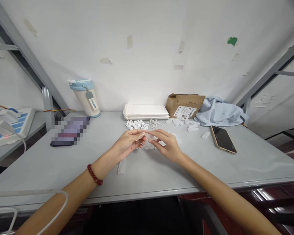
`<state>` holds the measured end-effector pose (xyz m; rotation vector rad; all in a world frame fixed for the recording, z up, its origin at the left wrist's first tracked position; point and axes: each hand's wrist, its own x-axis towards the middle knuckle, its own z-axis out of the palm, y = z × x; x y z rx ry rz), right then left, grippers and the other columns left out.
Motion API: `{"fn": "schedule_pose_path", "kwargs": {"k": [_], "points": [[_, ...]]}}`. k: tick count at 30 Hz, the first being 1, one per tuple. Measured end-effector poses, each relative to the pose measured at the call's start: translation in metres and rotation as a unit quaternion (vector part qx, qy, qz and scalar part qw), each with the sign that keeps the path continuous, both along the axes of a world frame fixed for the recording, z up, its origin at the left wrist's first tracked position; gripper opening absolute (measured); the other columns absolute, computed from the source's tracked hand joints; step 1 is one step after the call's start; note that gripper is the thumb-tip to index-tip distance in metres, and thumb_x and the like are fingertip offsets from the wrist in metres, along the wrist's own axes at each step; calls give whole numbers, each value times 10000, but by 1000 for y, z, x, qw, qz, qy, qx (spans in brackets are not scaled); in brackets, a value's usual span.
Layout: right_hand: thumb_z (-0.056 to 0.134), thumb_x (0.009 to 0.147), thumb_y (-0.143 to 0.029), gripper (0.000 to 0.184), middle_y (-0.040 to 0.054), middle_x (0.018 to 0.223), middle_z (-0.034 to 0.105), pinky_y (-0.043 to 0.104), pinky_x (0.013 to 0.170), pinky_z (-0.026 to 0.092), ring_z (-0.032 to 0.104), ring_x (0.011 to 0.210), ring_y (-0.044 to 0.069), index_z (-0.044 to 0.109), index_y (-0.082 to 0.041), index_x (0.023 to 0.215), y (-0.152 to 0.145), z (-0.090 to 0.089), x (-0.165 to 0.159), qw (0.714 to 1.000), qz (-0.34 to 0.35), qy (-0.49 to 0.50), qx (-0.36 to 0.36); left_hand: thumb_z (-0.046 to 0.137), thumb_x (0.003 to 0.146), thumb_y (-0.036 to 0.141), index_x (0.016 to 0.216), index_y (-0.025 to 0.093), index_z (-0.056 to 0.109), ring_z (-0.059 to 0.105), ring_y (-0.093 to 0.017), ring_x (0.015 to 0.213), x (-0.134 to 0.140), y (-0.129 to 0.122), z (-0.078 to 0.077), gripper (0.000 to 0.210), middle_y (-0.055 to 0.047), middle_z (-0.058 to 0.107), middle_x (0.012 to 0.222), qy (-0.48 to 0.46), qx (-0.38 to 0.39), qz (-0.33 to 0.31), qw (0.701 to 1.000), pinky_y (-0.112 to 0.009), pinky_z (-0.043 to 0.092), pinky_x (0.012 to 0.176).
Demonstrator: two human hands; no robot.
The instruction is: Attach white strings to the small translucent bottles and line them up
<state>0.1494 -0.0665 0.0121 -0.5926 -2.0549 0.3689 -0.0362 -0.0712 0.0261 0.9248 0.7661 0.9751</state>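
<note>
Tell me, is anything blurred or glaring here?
In the head view, pixel blocks cover much of the left phone; glare streaks the glossy dark-red surface, lower right; metal posts lean outward, perhaps lens distortion; the small pale piece between left hand and right hand looks indistinct.

bright, soft light | edges stretched | left phone (pixel 70 132) pixelated | lower-right glare

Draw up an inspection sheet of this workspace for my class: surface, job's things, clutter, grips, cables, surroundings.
Surface: grey table, partly covered.
Job's things: small white parts piled; white strings beside them; translucent pieces scattered, mostly farther right.
Clutter: cup, cardboard box, blue cloth, phone.
Grips: left grip pinches a pale piece; right grip meets it, hold unclear.
Cables: white cable crosses before the left forearm; power strip at left.
Surroundings: white wall with tape scraps; metal frame.
</note>
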Motion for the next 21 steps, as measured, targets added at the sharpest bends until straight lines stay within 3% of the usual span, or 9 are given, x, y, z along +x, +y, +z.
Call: {"fn": "schedule_pose_path", "kwargs": {"k": [15,21], "points": [[538,859,-215,252,70,895,627,246,608,549,595,834,154,613,-177,1096,-4,6,-1,997,-19,14,-76,668,761,306,852,135,645,526,-90,614,5,-4,2,195,-5,579,689,67,35,3,997,-219,403,560],[532,863,-271,264,62,914,635,263,630,550,598,848,163,613,-204,1105,-6,8,-1,990,-26,1,-137,665,750,324,879,129,638,526,-99,624,3,-5,4,235,-15,585,710,112,73,37,990,-235,415,575]]}}
